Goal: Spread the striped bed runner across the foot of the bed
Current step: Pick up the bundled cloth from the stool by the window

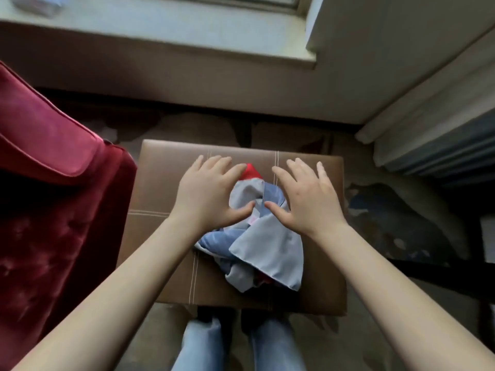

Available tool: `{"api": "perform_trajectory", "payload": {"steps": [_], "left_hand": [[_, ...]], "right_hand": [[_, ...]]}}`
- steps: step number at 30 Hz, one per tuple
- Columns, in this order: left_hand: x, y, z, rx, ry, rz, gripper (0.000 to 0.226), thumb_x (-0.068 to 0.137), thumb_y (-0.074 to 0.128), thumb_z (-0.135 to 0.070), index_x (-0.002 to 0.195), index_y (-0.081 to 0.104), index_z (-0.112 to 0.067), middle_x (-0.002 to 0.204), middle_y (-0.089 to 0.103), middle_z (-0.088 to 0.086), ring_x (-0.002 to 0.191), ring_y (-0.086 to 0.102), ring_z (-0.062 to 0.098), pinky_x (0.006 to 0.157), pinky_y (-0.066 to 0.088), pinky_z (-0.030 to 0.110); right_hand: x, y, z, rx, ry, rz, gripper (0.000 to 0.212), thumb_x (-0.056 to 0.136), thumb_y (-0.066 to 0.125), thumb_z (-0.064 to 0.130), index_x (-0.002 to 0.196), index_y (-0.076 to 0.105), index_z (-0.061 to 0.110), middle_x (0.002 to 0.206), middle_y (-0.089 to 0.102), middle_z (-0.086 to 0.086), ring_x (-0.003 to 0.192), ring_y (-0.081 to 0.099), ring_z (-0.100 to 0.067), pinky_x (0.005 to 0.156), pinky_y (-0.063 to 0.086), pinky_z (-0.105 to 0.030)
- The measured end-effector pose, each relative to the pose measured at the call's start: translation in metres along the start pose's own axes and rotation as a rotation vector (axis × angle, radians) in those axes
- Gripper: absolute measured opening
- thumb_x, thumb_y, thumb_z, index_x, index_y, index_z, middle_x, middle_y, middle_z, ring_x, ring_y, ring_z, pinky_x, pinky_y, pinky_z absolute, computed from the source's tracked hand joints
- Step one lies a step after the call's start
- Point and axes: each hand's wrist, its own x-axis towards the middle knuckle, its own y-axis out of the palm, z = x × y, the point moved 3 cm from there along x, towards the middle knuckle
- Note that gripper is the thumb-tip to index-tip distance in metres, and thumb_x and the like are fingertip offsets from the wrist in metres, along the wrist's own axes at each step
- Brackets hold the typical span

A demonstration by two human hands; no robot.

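- Armchair: red velvet, far left, just beside the footstool.
- Footstool: brown leather with pale stitching, centre of the view, standing on the patterned carpet.
- Left hand: released, fingers straight and spread, grasping nothing; over the left side of the cloth, thumb tip at its top fold.
- Bed runner: crumpled in a heap on top of the footstool, between the two hands; grey, blue and red panels show.
- Right hand: released, fingers splayed, grasping nothing; over the right side of the heap, thumb tip near the left thumb.
- Legs: in pale jeans, at the near edge of the footstool.
- Bedding: white and blue-grey, far right, well apart from the heap.
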Motion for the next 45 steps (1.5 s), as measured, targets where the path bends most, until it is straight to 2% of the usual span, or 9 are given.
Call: {"api": "perform_trajectory", "payload": {"steps": [8, 12, 18, 22, 27, 33, 38, 41, 45], "left_hand": [[-0.010, 0.115, 0.006, -0.067, -0.074, 0.040, 0.068, 0.073, 0.047, -0.068, 0.119, 0.059, -0.021, 0.108, 0.063, 0.001, 0.104, 0.057, 0.024, 0.091, 0.038, 0.037], [-0.023, 0.158, 0.002, -0.056, -0.162, 0.194, 0.094, 0.062, 0.032, -0.088, 0.130, 0.050, -0.026, 0.122, 0.055, 0.004, 0.116, 0.049, 0.026, 0.093, 0.035, 0.045], [-0.063, 0.221, -0.004, -0.097, -0.367, 0.517, 0.125, 0.041, 0.055, -0.089, 0.146, 0.000, -0.045, 0.158, -0.005, 0.011, 0.144, -0.005, 0.036, 0.103, 0.013, 0.072], [-0.065, 0.236, 0.005, -0.092, -0.474, 0.523, 0.134, 0.038, 0.056, -0.091, 0.146, -0.008, -0.044, 0.158, -0.010, 0.010, 0.144, -0.011, 0.035, 0.103, 0.013, 0.073], [-0.069, 0.248, 0.010, -0.066, -0.446, 0.583, 0.133, 0.036, 0.058, -0.089, 0.145, -0.003, -0.044, 0.158, -0.006, 0.005, 0.144, -0.011, 0.036, 0.100, 0.005, 0.075], [-0.069, 0.263, 0.009, -0.094, -0.459, 0.504, 0.106, 0.050, 0.062, -0.077, 0.139, 0.018, -0.038, 0.152, 0.014, 0.011, 0.141, 0.008, 0.039, 0.102, 0.023, 0.065], [-0.070, 0.271, 0.007, -0.115, -0.472, 0.371, 0.066, 0.061, 0.065, -0.061, 0.116, 0.045, -0.030, 0.125, 0.042, 0.010, 0.124, 0.035, 0.036, 0.077, 0.046, 0.041], [-0.064, 0.272, 0.009, -0.145, -0.478, 0.292, 0.043, 0.065, 0.066, -0.046, 0.100, 0.053, -0.025, 0.098, 0.047, 0.006, 0.098, 0.047, 0.030, 0.053, 0.036, 0.030], [-0.062, 0.269, 0.013, -0.165, -0.451, 0.340, 0.039, 0.073, 0.063, -0.042, 0.108, 0.051, -0.030, 0.099, 0.045, 0.001, 0.095, 0.044, 0.024, 0.050, 0.032, 0.029]], "right_hand": [[0.003, 0.103, -0.012, 0.037, -0.027, 0.136, 0.075, 0.083, 0.039, 0.065, 0.141, 0.041, 0.017, 0.144, 0.043, -0.015, 0.138, 0.033, -0.029, 0.113, 0.018, -0.054], [0.006, 0.137, -0.019, 0.122, -0.142, 0.316, 0.082, 0.080, 0.052, 0.064, 0.149, 0.025, 0.029, 0.153, 0.027, -0.007, 0.141, 0.024, -0.024, 0.112, 0.022, -0.044], [0.008, 0.163, -0.036, -0.106, -0.356, 0.580, 0.126, 0.057, 0.079, 0.046, 0.143, -0.013, 0.049, 0.158, -0.010, -0.001, 0.146, -0.005, -0.025, 0.110, 0.030, -0.044], [0.023, 0.176, -0.028, -0.285, -0.402, 0.521, 0.115, 0.071, 0.069, 0.023, 0.142, -0.019, 0.047, 0.156, -0.021, -0.001, 0.145, -0.007, -0.034, 0.097, 0.039, -0.047], [0.045, 0.209, -0.007, -0.355, -0.402, 0.507, 0.102, 0.082, 0.063, 0.027, 0.144, -0.017, 0.045, 0.157, -0.018, -0.003, 0.142, -0.004, -0.046, 0.092, 0.040, -0.054], [0.064, 0.236, 0.007, -0.309, -0.413, 0.514, 0.089, 0.085, 0.061, 0.025, 0.145, -0.001, 0.050, 0.156, 0.002, -0.007, 0.134, 0.020, -0.043, 0.084, 0.043, -0.048], [0.067, 0.240, 0.005, -0.217, -0.416, 0.483, 0.063, 0.083, 0.056, 0.012, 0.135, 0.033, 0.040, 0.136, 0.029, -0.005, 0.111, 0.035, -0.034, 0.081, 0.041, -0.044], [0.070, 0.242, 0.008, -0.168, -0.394, 0.475, 0.046, 0.085, 0.052, 0.009, 0.125, 0.043, 0.031, 0.121, 0.036, -0.005, 0.105, 0.038, -0.031, 0.074, 0.037, -0.041], [0.069, 0.236, 0.011, -0.119, -0.374, 0.508, 0.032, 0.088, 0.050, 0.013, 0.118, 0.049, 0.026, 0.115, 0.042, -0.005, 0.100, 0.043, -0.029, 0.071, 0.038, -0.039]]}}
